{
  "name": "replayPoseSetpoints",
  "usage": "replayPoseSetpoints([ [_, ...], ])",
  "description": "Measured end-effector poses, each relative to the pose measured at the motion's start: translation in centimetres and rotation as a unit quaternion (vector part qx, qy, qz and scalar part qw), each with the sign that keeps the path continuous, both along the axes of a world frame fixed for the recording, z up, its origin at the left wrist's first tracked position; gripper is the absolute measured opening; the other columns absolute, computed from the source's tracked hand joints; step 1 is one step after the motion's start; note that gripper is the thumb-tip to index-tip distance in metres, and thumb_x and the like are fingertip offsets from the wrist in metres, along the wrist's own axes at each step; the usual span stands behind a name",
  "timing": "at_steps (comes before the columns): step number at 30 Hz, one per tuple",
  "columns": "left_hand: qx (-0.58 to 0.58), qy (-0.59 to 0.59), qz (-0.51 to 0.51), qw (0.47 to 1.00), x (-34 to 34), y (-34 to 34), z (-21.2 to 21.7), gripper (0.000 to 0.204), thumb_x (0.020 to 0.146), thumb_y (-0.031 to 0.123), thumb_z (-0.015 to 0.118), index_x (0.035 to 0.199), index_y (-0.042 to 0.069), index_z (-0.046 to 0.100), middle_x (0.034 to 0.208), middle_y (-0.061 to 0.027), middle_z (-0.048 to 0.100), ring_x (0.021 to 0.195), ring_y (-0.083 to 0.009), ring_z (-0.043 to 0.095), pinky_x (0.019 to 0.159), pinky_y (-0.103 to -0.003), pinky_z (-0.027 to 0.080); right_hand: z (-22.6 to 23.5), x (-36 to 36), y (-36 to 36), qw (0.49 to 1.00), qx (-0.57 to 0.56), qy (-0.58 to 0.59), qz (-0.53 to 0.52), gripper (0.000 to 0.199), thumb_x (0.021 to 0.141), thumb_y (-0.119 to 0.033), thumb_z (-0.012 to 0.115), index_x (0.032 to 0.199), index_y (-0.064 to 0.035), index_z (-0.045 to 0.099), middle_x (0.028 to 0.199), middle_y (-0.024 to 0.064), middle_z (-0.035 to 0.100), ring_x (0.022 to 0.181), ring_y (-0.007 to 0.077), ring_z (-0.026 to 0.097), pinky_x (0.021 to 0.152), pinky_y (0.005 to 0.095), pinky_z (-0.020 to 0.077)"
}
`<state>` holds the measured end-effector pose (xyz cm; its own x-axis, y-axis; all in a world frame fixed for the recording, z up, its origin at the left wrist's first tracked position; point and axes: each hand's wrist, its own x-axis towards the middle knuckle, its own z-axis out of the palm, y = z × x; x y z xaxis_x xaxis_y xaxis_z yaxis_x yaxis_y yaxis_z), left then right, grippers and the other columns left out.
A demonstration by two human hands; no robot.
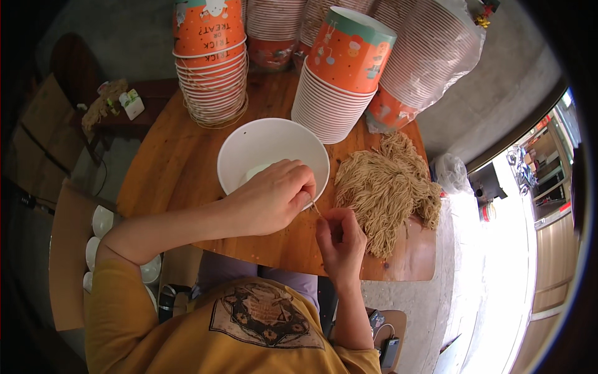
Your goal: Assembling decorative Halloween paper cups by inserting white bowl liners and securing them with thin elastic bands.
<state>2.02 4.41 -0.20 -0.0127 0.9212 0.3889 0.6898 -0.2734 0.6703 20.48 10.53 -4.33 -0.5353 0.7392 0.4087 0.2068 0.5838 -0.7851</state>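
1. Head view: the left hand (272, 196) reaches across the wooden table (168, 168), forearm running from lower left, and rests over the near rim of a white bowl (261, 146). Its fingers are curled, thumb and forefinger pinched on a thin noodle strand (315, 207).
2. Head view: the right hand (339, 240) rises from the lower edge, wrist bent, fingers curled inward, fingertips closed on the lower end of the same strand. The two hands sit just beside each other, the strand between them.
3. Head view: a pile of dry tan noodles (386, 187) lies on the table just right of the bowl and of the right hand.
4. Head view: stacks of orange-printed paper bowls (346, 75) stand behind the white bowl; another stack (210, 62) stands to the rear left.
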Motion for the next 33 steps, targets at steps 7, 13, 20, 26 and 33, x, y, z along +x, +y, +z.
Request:
replayPoseSetpoints([
  [7,0.003,0.012,0.006,1.000,0.0,-0.1,-0.1,0.009,0.087,0.001,0.056,0.091,0.004,0.049,0.088,-0.0085,0.055,0.085,-0.0271,0.055,0.075,-0.037,0.046,-0.2,0.1,0.0,1.000,-0.004,0.009,0.024,0.008,0.086,-0.001,0.062,0.091,-0.0047,0.057,0.072,0.0070,0.060,0.059,0.0147,0.056,0.055,0.0263,0.0455],
  [13,0.031,0.036,0.011,0.999,0.1,0.0,-0.2,0.010,0.086,0.001,0.057,0.091,0.005,0.049,0.087,-0.0087,0.055,0.085,-0.0271,0.055,0.075,-0.037,0.046,-0.9,0.6,-0.1,0.997,-0.052,0.032,0.054,0.015,0.084,-0.001,0.063,0.097,-0.0037,0.055,0.073,0.0077,0.059,0.060,0.0193,0.057,0.057,0.0290,0.0466],
  [20,-0.100,0.034,-0.011,0.994,-0.8,-1.7,2.4,0.020,0.086,0.014,0.065,0.093,0.003,0.050,0.086,-0.0110,0.058,0.076,-0.0317,0.058,0.069,-0.042,0.047,2.5,2.6,1.3,0.991,0.041,-0.122,0.047,0.016,0.082,-0.004,0.072,0.094,-0.0042,0.063,0.083,0.0072,0.054,0.068,0.0193,0.058,0.059,0.0316,0.0485],
  [26,-0.032,0.139,-0.045,0.989,-1.1,-4.5,1.7,0.014,0.086,0.013,0.066,0.094,0.005,0.058,0.090,-0.0074,0.058,0.082,-0.0278,0.058,0.075,-0.039,0.047,7.1,1.6,2.9,0.985,0.076,-0.093,0.125,0.007,0.082,-0.002,0.070,0.089,-0.0036,0.067,0.084,0.0070,0.055,0.070,0.0206,0.060,0.060,0.0321,0.0490],
  [33,0.081,0.182,0.011,0.980,-2.3,-5.7,1.0,0.010,0.085,0.009,0.065,0.093,0.006,0.059,0.095,-0.0069,0.058,0.096,-0.0267,0.054,0.082,-0.037,0.044,5.9,-4.8,3.8,0.971,0.148,-0.100,0.161,0.007,0.088,-0.012,0.065,0.088,-0.0058,0.063,0.083,0.0093,0.061,0.073,0.0304,0.063,0.063,0.0404,0.0503],
])
